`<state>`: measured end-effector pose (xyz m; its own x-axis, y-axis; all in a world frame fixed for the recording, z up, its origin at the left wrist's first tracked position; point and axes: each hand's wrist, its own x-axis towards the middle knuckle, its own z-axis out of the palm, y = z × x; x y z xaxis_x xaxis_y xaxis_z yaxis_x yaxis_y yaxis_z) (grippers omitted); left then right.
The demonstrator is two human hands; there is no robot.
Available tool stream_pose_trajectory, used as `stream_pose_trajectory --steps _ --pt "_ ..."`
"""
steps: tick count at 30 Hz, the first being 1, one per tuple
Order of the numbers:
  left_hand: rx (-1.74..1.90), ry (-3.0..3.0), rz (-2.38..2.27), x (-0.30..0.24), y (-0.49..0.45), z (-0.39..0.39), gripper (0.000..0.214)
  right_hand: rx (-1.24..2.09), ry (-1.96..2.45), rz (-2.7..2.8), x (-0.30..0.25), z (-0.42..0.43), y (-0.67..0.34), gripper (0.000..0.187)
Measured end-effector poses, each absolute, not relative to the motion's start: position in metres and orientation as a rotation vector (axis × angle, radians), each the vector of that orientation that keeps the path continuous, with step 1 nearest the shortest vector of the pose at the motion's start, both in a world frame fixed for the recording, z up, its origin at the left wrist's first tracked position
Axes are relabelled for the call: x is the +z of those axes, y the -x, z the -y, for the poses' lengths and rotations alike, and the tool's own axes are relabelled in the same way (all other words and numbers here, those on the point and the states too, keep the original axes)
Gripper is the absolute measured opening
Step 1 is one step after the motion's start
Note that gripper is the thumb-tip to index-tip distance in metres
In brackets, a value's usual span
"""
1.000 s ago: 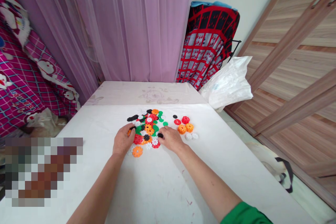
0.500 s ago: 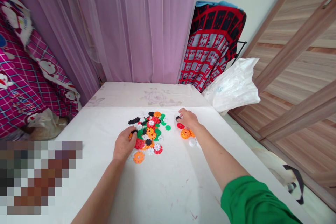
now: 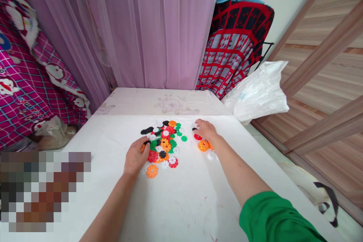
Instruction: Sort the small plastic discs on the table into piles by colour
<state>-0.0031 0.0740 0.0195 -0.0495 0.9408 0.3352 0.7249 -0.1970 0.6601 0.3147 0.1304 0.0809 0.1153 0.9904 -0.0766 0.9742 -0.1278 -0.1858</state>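
Observation:
Flower-shaped notched plastic discs (image 3: 166,145) in red, orange, green, black and white lie in a loose heap on the white tabletop (image 3: 172,204). My left hand (image 3: 137,155) is at the heap's left edge, thumb and fingers closed around a black disc (image 3: 147,142). To the right, my right hand (image 3: 207,130) hovers low over a smaller group, its thumb and fingertips apart. Just under those fingertips sits a black disc (image 3: 194,129), partly hidden. Near that hand lie a red disc (image 3: 197,136), orange discs (image 3: 203,145) and a white disc (image 3: 211,155).
A single green disc (image 3: 184,138) rests between the two groups. Beyond the table's right edge stands a white plastic bag (image 3: 258,94). Purple curtains (image 3: 159,30) hang behind the table, and a red-and-black patterned cloth (image 3: 232,45) is at the back right.
The view has shifted slightly, moving everything a little to the right. My right fingertips have spread a little off the black disc; my left hand stays at the heap's edge.

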Motion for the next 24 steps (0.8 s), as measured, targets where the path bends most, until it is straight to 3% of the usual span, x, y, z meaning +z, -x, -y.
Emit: stream_pose_trajectory --steps 5,10,20,24 --pt "1.088 -1.934 -1.789 0.02 0.003 -0.074 0.035 0.145 2.163 2.056 0.08 -0.109 -0.304 0.025" --pt "1.083 -1.942 -1.791 0.022 0.003 -0.073 0.034 0.049 2.223 2.084 0.079 -0.09 -0.302 0.024" --pt "1.058 -1.946 -1.786 0.023 0.003 -0.073 0.035 0.088 2.544 2.051 0.096 -0.127 -0.302 0.044" --pt "1.062 -1.939 -1.794 0.022 0.003 -0.073 0.035 0.133 2.602 2.042 0.088 -0.139 -0.289 0.042"
